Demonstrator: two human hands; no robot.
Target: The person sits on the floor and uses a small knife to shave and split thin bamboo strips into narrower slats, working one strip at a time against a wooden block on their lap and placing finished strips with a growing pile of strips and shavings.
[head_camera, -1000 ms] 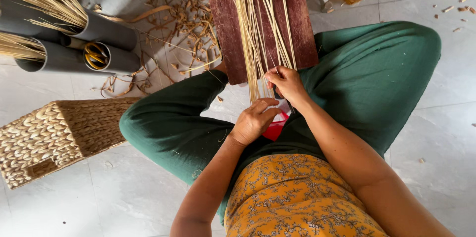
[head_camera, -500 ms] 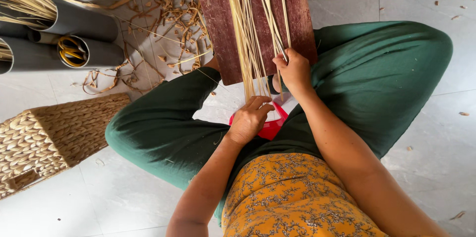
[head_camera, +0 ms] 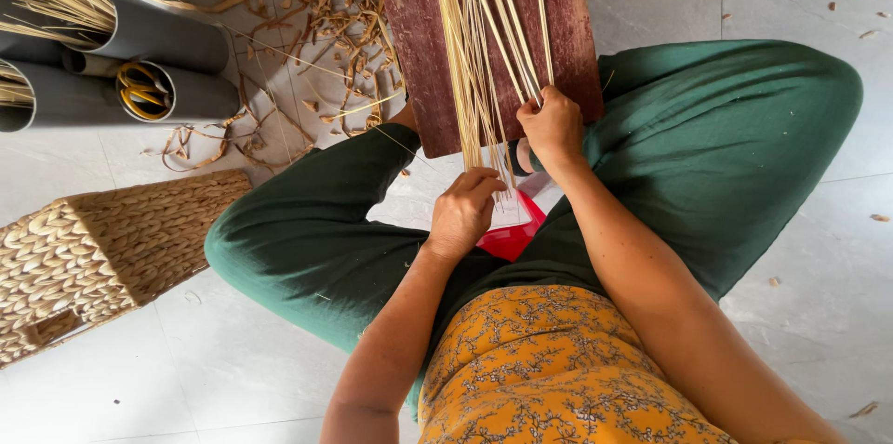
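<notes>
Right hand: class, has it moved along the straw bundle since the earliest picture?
Yes. The right hand has moved up the straws, away from the left hand, and now lies over the lower edge of the board.

This is a basket-making workshop on a tiled floor [head_camera: 819,249]. Dry straw stalks [head_camera: 479,44], a woven basket [head_camera: 102,249], grey tubes [head_camera: 167,35] and straw scraps [head_camera: 344,7] lie around.

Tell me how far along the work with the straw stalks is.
Done: one woven basket lies finished on the floor, and trimmings are scattered. In hand: the right hand grips loose straw stalks on the wooden board, the left hand at their lower ends. Left: these stalks show no weave.
</notes>
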